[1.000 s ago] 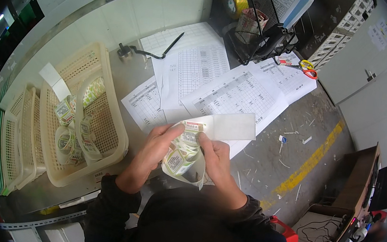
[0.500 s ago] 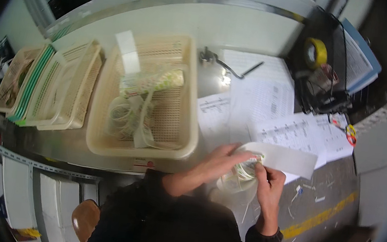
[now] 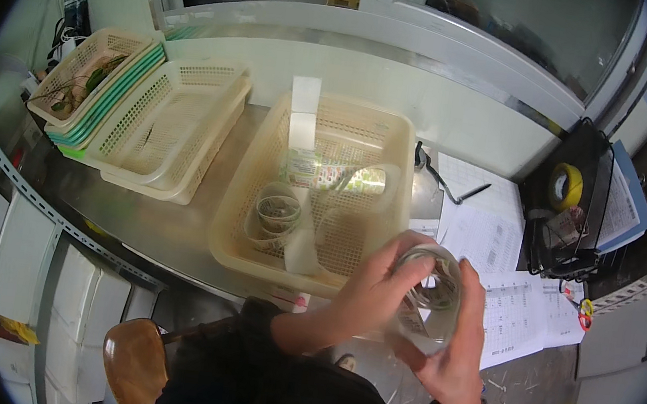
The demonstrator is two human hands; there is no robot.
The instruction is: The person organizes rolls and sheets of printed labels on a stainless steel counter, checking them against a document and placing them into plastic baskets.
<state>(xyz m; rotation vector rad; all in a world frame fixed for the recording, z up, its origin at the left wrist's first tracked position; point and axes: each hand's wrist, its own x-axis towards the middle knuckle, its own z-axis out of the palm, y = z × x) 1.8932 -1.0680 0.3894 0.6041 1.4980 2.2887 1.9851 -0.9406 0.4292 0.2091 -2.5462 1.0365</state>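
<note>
A loose coil of whitish label strip (image 3: 437, 327) is held up between both hands, just past the front right corner of a cream plastic basket (image 3: 223, 245). My left hand (image 3: 373, 293) grips the coil's left side, its thumb over the upper rim. Curved round the right side and underneath is my right hand (image 3: 459, 364). Inside the basket lie another coil of strip (image 3: 278, 211) and a green-and-white printed label roll (image 3: 335, 175). A white tail of strip (image 3: 304, 111) sticks up over the basket's far wall.
More cream and green baskets (image 3: 200, 151) are stacked at the left. Printed sheets (image 3: 519, 315) and a pen (image 3: 474, 193) lie to the right. Beyond them stand a black wire rack with yellow tape (image 3: 565, 186) and scissors (image 3: 585, 315). A brown chair (image 3: 134, 364) is at lower left.
My view has swung, so the basket sits farther right. The coil's flat tail no longer sticks out to the right; both hands now wrap the coil from its two sides, nearer the basket.
</note>
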